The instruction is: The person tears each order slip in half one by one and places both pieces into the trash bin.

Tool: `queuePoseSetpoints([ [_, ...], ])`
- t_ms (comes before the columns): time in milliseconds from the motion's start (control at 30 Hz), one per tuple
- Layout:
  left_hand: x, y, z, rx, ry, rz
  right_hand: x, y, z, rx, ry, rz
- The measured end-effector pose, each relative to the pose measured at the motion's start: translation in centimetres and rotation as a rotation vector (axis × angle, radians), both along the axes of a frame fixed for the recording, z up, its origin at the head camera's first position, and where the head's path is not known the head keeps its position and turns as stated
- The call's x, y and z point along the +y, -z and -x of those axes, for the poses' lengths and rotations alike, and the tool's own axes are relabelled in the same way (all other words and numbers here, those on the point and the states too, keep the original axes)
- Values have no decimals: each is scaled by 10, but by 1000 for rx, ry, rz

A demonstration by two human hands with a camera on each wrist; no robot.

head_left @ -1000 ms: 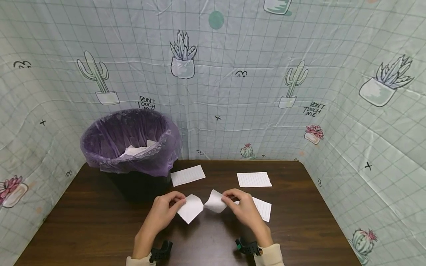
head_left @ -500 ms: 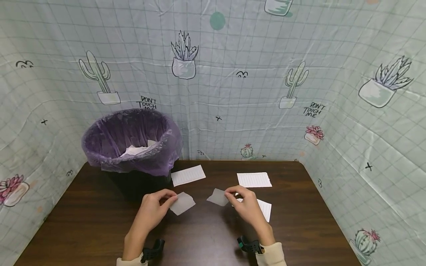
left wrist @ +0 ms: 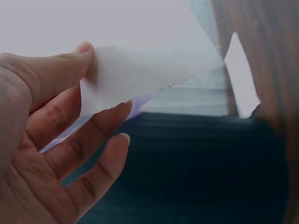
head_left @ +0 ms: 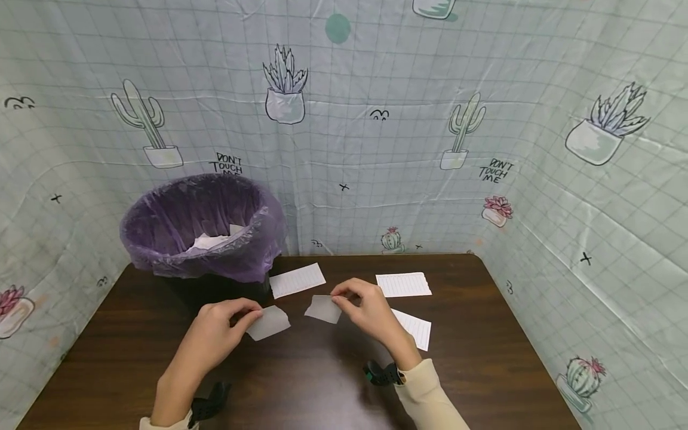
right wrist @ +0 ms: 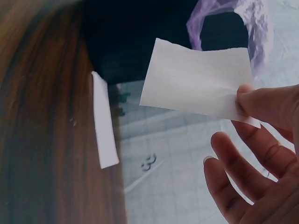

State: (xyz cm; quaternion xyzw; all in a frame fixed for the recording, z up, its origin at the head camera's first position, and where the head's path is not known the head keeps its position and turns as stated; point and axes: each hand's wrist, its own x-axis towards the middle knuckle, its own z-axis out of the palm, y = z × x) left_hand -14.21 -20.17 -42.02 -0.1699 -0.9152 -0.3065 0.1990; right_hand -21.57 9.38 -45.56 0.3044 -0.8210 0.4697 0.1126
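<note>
My left hand (head_left: 217, 331) pinches a torn piece of white paper (left wrist: 149, 60) between thumb and index finger; its lower edge looks ragged in the left wrist view. Another torn paper piece (right wrist: 196, 81) is pinched the same way by my right hand (head_left: 368, 307). The two pieces are apart, both held above the table, left of its middle. To the left stands a black trash bin (head_left: 215, 292) with a purple liner bag (head_left: 252, 245) folded over its rim. White paper scraps (head_left: 209, 241) show inside it.
On the brown wooden table (head_left: 301, 382) lies a lined paper slip (head_left: 298, 279) beside the bin. Two more lie at the right: a far lined slip (head_left: 403, 284) and a nearer slip (head_left: 416, 331), partly behind my right hand. A cactus-print curtain (head_left: 344, 149) encloses the table.
The paper between my hands, joined at a narrow point a second ago, is now two separate pieces. Both hands have moved left toward the bin, holding them.
</note>
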Motion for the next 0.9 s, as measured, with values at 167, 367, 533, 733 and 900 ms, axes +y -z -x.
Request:
queuePoseSetpoints([
  [167, -9, -28, -7, 106, 8, 54, -15, -19, 6, 53, -45, -9],
  [367, -18, -56, -12, 231, 38, 112, -32, -48, 13, 112, -98, -37],
  [533, -24, -74, -13, 338, 90, 103, -43, -73, 18, 170, -137, -43],
  [733, -35, -91, -11, 445, 122, 107, -53, -101, 23, 233, -175, -41],
  [900, -43, -103, -9, 507, 122, 154, -62, -121, 28, 284, -192, -66],
])
